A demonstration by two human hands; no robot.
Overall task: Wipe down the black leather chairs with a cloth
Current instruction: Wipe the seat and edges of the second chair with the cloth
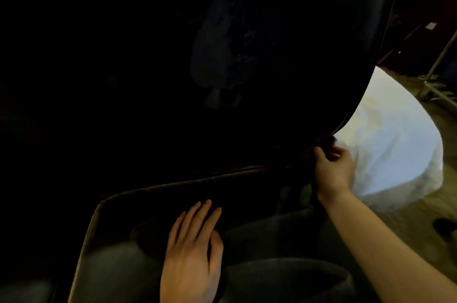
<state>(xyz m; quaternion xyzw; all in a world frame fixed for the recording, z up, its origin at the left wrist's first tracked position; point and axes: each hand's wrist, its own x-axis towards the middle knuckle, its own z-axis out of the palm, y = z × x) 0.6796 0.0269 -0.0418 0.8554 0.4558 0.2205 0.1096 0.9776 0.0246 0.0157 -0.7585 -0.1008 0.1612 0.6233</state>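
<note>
From the head view, a black leather chair fills most of the picture: its tall backrest (222, 55) stands dark and glossy across the upper part, with a dull greyish smear of reflection near the middle, and its seat (173, 193) runs out below, edged by a worn, lighter rim that curves round at the near left corner.

The left hand (191, 253) lies flat on the seat, palm down, fingers straight and close together, pointing toward the backrest; its grip is open and holds nothing.

The right hand (332, 169) reaches to the lower right edge of the backrest, where back and seat meet. Its fingers are curled in a closed grip round something dark at that corner (too dim to tell whether this is the cloth or the chair's own edge). The bare forearm runs back toward the lower right.

Just beyond the right hand, a round table covered by a white tablecloth (395, 144) catches the light. Farther off at the right, thin metal legs (435, 72) stand on a pale floor (420, 208).
</note>
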